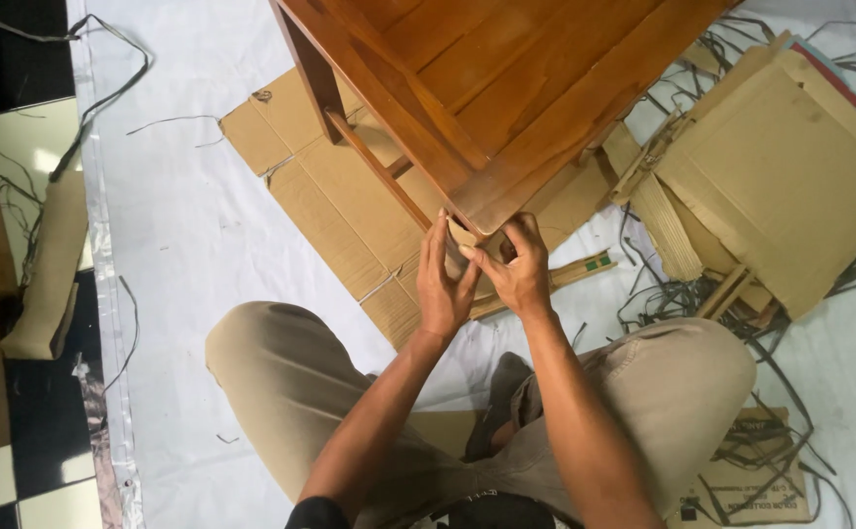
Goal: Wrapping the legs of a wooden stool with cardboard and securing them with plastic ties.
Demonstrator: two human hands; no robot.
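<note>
Hiding table corner: hands

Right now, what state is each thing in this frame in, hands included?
Left hand: open, flat against the cardboard corner piece.
Right hand: fingers pinching the same corner piece.
Wooden table: bare wood, corner nearest the person being covered.
Flattened cardboard: lying flat under the table.
Cardboard stack: piled at the side.
Strapping bands: loose, tangled on the white sheet.
</note>
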